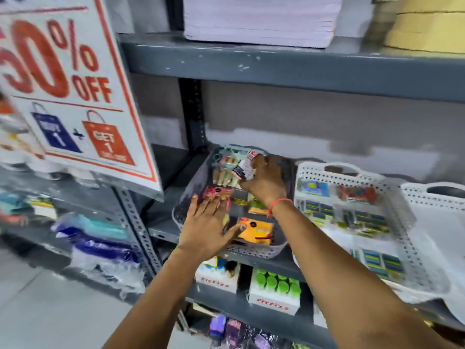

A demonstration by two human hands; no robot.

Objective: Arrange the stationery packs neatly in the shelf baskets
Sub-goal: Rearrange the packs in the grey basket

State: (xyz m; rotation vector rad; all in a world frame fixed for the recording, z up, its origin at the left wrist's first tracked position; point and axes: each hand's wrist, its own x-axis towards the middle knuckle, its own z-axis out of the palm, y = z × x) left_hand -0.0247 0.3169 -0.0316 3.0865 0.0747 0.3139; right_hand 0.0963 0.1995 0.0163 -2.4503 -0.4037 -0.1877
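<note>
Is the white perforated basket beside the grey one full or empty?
Partly full: white basket holds blue-green packs, with bare floor between them.

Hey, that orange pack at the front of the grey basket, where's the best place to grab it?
Probably the orange pack by its near right edge, coming from above: it lies flat in the grey basket, and the left hand covers its left end.

Head view, close, forward and down onto the shelf (289, 69) (single camera, nothing shared)
</note>
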